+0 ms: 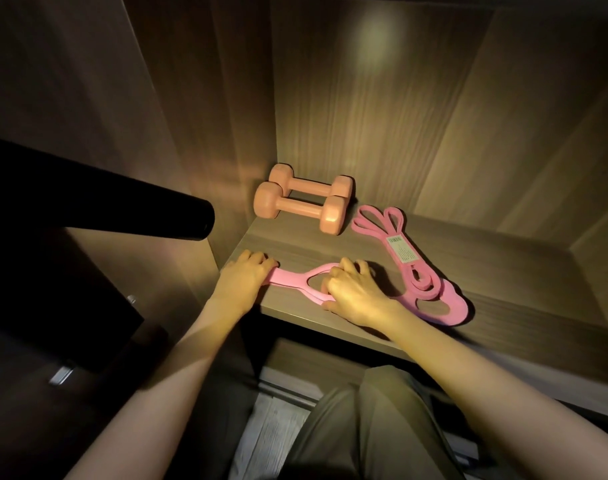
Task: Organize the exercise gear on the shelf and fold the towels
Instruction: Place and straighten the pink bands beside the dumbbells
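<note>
wooden shelf (486,271), two dumbbells (301,202), pink bands (410,268)

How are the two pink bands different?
The labelled band is thin and bundled in loops; the flat band is wider, with a big hole. The labelled band has a paper tag; the flat band shows none. The left hand and right hand hold the flat band; the labelled band lies untouched. Both are pink, on the shelf.

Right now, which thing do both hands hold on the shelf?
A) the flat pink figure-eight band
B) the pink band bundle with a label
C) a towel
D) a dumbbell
A: the left hand holds one end of the figure-eight band and the right hand grips it near its middle.
</note>
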The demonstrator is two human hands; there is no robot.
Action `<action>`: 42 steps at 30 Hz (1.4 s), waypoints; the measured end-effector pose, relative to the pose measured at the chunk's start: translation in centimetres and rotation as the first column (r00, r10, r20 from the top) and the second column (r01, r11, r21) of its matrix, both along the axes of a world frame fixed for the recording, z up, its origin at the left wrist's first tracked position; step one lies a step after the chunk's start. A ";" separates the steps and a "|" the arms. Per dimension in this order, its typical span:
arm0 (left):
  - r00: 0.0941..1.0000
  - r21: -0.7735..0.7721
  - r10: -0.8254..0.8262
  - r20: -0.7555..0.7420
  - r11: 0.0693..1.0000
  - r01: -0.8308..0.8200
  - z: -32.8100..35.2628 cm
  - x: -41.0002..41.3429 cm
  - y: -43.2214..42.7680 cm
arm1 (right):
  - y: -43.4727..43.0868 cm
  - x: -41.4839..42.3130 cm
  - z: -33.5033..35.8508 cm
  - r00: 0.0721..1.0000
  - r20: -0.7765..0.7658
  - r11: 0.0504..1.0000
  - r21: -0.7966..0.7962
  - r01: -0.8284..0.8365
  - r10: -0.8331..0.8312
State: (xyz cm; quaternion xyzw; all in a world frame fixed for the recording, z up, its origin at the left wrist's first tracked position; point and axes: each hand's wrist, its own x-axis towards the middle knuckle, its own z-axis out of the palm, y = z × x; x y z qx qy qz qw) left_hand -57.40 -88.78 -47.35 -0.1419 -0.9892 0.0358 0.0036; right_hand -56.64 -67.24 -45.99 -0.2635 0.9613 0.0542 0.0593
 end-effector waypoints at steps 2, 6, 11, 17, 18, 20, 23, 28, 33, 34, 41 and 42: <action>1.000 -0.094 -0.011 -0.011 0.996 0.010 0.1 -0.1 0.4 | 0.0 0.1 -0.1 1.000 -0.020 1.000 0.027 0.002 -0.001; 0.999 -0.210 -0.035 -0.021 0.977 0.030 -0.4 -0.1 0.8 | 0.4 -0.3 0.1 0.996 -0.093 0.999 0.037 -0.010 0.014; 0.994 0.243 0.092 0.053 0.965 -0.102 -1.1 1.1 0.8 | 1.0 -1.3 0.8 0.992 -0.123 0.993 -0.117 0.027 -0.042; 0.893 0.814 0.436 0.109 0.476 -0.331 -2.3 2.7 3.2 | 1.1 -0.9 -0.1 0.991 -0.100 0.988 -0.133 0.074 -0.088; 0.875 0.841 0.473 0.104 0.428 -0.332 -2.5 2.7 3.4 | 1.1 -0.7 -0.3 0.991 -0.094 0.987 -0.139 0.085 -0.099; 0.845 0.887 0.516 0.139 0.315 -0.338 -2.7 2.6 3.8 | 1.2 -0.6 -0.4 0.990 -0.095 0.983 -0.155 0.094 -0.109; 0.758 0.916 0.571 0.314 0.026 -0.400 -2.3 1.9 4.4 | 1.2 -0.3 -0.5 0.986 -0.122 0.979 -0.183 0.093 -0.116; 0.690 0.931 0.633 0.351 -0.155 -0.331 -1.8 0.2 4.6 | 1.0 0.0 -1.0 0.971 -0.208 0.972 -0.223 0.072 -0.120; 0.679 0.941 0.656 0.329 -0.165 -0.296 -0.4 -3.3 4.2 | -0.6 -0.8 -0.8 0.944 -0.271 0.947 -0.307 0.098 -0.186; 0.677 0.943 0.661 0.323 -0.161 -0.292 -0.2 -4.1 4.1 | -1.0 -1.1 -0.8 0.942 -0.268 0.939 -0.327 0.111 -0.205; 0.703 0.962 0.664 0.255 -0.099 -0.255 -1.4 -6.7 3.1 | -3.1 -2.6 -1.9 0.930 -0.217 0.900 -0.390 0.197 -0.298; 0.703 0.964 0.666 0.248 -0.095 -0.250 -1.5 -6.8 3.1 | -3.3 -2.7 -2.1 0.925 -0.214 0.894 -0.396 0.211 -0.314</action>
